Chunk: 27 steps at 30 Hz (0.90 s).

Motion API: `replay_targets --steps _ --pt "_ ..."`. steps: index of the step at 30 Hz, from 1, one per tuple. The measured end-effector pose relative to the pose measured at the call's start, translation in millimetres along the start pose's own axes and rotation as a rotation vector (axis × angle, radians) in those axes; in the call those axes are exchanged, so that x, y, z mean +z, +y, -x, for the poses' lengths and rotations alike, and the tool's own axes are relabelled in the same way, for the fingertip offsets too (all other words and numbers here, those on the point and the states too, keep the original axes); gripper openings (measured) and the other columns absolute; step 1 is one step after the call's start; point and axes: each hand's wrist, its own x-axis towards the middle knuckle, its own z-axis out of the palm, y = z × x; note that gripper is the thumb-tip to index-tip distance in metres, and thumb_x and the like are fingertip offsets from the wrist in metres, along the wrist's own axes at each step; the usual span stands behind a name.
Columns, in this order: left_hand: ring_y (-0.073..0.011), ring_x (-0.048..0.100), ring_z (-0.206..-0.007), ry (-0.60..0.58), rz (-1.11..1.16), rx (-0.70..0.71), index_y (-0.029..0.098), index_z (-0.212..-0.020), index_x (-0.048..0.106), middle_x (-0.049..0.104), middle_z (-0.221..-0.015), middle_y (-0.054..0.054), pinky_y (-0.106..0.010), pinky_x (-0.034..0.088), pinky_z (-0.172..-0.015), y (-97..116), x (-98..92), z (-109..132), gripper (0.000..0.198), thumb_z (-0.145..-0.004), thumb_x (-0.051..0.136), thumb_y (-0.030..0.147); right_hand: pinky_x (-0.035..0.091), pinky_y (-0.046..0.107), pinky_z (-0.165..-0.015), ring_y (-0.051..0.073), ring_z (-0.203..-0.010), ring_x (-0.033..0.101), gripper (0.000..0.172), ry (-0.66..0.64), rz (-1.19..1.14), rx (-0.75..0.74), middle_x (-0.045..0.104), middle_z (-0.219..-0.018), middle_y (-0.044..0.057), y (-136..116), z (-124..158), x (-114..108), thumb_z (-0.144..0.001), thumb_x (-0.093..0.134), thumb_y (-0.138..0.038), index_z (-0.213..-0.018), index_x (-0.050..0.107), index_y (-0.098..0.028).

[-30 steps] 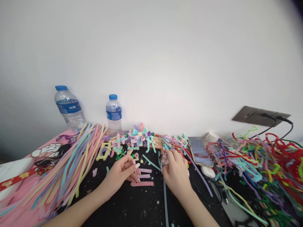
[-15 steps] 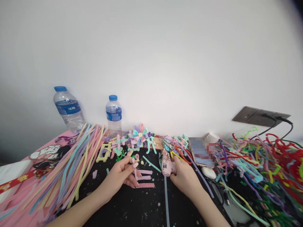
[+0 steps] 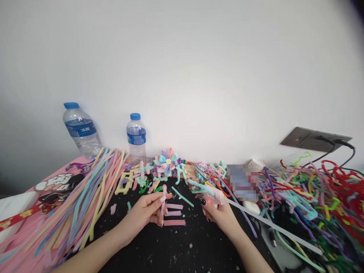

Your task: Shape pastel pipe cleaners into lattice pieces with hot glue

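Note:
My left hand pinches a short pink pipe cleaner between thumb and fingers, its top end curled over. My right hand is wrapped round a pale pink hot glue gun, where a small red light glows. A long translucent glue stick sticks out of the gun's back toward the lower right. The gun's nozzle points left and away, partly hidden among the pipe cleaners. Close to my left fingers, several cut pink and lilac pieces lie on the black mat.
Long pastel pipe cleaners spread on the left, near two water bottles. A finished pipe-cleaner flower stands at the back. Scissors, a blurred phone, a white earbud case and tangled pipe cleaners are to the right.
The glue gun has turned in my right hand: its glue stick, which pointed toward me, now slants to the right. My left hand keeps the pink piece in nearly the same place.

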Motion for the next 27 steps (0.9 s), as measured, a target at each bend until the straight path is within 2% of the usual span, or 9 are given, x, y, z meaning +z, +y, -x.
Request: replay_targets --steps 1,4,8,10,16,20,27 --pt "-0.0097 0.051 -0.049 -0.011 0.002 -0.004 0.015 -0.083 0.062 0.056 -0.064 0.001 -0.025 0.046 -0.055 0.0 -0.6 0.0 0.028 -0.083 0.055 0.042 0.027 0.020 -0.038 0.008 -0.038 0.037 0.032 -0.068 -0.065 0.022 0.044 -0.046 -0.005 5.3 -0.1 3.0 -0.080 0.054 -0.047 -0.076 0.055 -0.016" --pt "-0.0093 0.050 -0.052 -0.039 0.010 -0.016 0.014 -0.073 0.064 0.057 -0.066 0.000 -0.024 0.045 -0.057 0.2 -1.5 0.6 0.030 -0.083 0.055 0.041 0.024 0.017 -0.036 0.006 -0.035 0.038 0.036 -0.150 -0.215 0.045 0.048 -0.048 -0.005 15.0 0.3 11.7 -0.078 0.056 -0.051 -0.080 0.054 -0.015" --pt "-0.0100 0.053 -0.056 -0.053 0.016 -0.042 0.016 -0.093 0.062 0.057 -0.070 0.001 -0.025 0.046 -0.060 -0.5 -0.9 1.1 0.025 -0.081 0.059 0.038 0.026 0.016 -0.034 0.004 -0.034 0.038 0.039 -0.189 -0.336 0.042 0.049 -0.051 -0.006 13.6 2.7 19.1 -0.077 0.059 -0.052 -0.086 0.052 -0.016" --pt "-0.0099 0.054 -0.056 -0.051 0.017 -0.037 0.019 -0.100 0.057 0.058 -0.071 0.002 -0.025 0.047 -0.060 -1.2 -0.2 0.7 0.027 -0.081 0.059 0.037 0.026 0.015 -0.034 0.004 -0.034 0.039 0.040 -0.210 -0.334 0.056 0.050 -0.051 -0.006 11.1 3.6 20.7 -0.076 0.059 -0.054 -0.086 0.052 -0.015" --pt "-0.0099 0.053 -0.055 -0.036 -0.017 -0.020 0.018 -0.076 0.050 0.059 -0.068 0.002 -0.027 0.048 -0.061 0.0 0.5 -0.6 0.024 -0.081 0.059 0.040 0.026 0.016 -0.035 0.004 -0.035 0.038 0.041 -0.242 -0.288 0.067 0.049 -0.051 -0.005 9.4 3.3 22.3 -0.077 0.057 -0.054 -0.085 0.055 -0.014" --pt "-0.0114 0.055 -0.058 -0.029 -0.050 -0.023 0.017 -0.072 0.052 0.060 -0.067 0.000 -0.027 0.048 -0.062 1.7 0.1 -0.4 0.028 -0.081 0.057 0.042 0.026 0.017 -0.035 0.005 -0.035 0.038 0.044 -0.244 -0.279 0.064 0.048 -0.050 -0.005 9.8 2.4 23.5 -0.076 0.057 -0.056 -0.087 0.056 -0.014" --pt "-0.0120 0.057 -0.057 -0.004 -0.084 -0.042 0.017 -0.076 0.058 0.058 -0.058 0.002 -0.025 0.049 -0.060 -0.8 -2.1 -1.1 0.027 -0.080 0.058 0.043 0.025 0.016 -0.033 0.004 -0.034 0.038 0.044 -0.234 -0.285 0.054 0.049 -0.050 -0.005 8.7 1.9 24.5 -0.076 0.056 -0.057 -0.087 0.056 -0.014"
